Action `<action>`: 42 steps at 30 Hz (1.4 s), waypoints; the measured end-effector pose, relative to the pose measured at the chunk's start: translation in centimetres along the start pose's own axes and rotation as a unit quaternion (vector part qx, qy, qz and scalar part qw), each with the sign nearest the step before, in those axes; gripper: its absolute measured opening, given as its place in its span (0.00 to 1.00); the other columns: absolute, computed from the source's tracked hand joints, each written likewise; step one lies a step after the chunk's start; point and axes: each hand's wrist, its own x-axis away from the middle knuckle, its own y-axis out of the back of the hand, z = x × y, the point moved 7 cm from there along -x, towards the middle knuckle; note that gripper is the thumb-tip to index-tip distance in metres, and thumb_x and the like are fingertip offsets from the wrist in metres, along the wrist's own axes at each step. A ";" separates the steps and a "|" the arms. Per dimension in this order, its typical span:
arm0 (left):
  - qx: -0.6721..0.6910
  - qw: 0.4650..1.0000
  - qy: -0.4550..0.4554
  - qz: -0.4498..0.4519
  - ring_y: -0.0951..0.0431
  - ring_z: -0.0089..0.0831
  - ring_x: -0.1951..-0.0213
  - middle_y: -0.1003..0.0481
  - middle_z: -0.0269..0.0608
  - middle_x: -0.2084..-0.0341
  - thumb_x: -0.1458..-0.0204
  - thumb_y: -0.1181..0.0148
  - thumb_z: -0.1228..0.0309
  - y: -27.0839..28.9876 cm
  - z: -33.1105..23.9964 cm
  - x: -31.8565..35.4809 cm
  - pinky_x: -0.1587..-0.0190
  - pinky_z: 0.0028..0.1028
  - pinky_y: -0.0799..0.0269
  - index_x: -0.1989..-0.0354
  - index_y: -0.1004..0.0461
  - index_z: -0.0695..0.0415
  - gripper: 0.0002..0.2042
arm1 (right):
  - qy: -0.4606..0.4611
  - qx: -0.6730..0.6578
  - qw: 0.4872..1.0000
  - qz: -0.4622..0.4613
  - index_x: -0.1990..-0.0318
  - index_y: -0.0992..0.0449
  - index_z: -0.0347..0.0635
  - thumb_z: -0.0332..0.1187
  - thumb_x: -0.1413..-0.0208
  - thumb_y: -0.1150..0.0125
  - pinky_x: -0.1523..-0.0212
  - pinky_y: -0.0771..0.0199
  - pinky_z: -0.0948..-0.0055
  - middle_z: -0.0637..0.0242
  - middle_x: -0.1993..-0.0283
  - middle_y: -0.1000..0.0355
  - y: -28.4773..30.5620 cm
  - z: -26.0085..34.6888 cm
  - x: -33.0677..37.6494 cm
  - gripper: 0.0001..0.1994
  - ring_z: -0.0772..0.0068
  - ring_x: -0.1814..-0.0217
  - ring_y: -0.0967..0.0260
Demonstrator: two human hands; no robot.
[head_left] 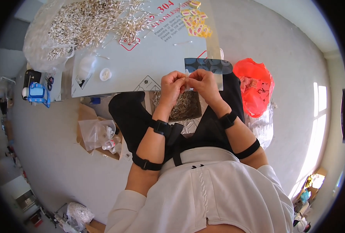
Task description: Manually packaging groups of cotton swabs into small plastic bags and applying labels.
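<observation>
left hand [172,84] and right hand [204,83] meet at the fingertips, both pinching a small whitish item [187,73], too covered to identify, at the near edge of the grey table [153,58]. just beyond them lies a dark patterned sheet [215,66], and farther left a small round white container [105,74]. past these, cotton swabs [91,23] heap up beside yellow packets [197,25] at the right.
</observation>
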 end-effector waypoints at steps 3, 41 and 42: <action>0.007 1.000 -0.005 -0.004 0.33 0.15 0.83 0.29 0.32 0.83 0.47 0.45 0.78 0.0 0.1 0.0 0.82 0.16 0.41 0.73 0.26 0.62 0.04 | 0.034 0.053 0.998 -0.030 0.74 0.25 0.32 0.28 0.54 0.36 0.75 0.32 0.77 0.66 0.79 0.27 0.1 0.4 -0.1 0.07 0.81 0.77 0.32; -0.015 0.999 -0.032 -0.005 0.33 0.16 0.82 0.28 0.33 0.81 0.51 0.41 0.81 -0.9 -0.3 -0.2 0.81 0.17 0.40 0.71 0.26 0.62 0.01 | 0.022 0.079 0.994 -0.067 0.77 0.25 0.31 0.32 0.52 0.35 0.76 0.32 0.75 0.63 0.82 0.28 0.7 0.4 -0.5 0.12 0.78 0.79 0.32; -0.011 0.999 -0.034 -0.007 0.33 0.16 0.82 0.28 0.33 0.81 0.52 0.41 0.81 -0.9 -0.3 -0.2 0.81 0.16 0.40 0.71 0.26 0.63 0.01 | 0.022 0.080 0.994 -0.066 0.77 0.25 0.31 0.32 0.52 0.35 0.76 0.32 0.75 0.63 0.82 0.28 0.7 0.3 -0.6 0.12 0.78 0.79 0.32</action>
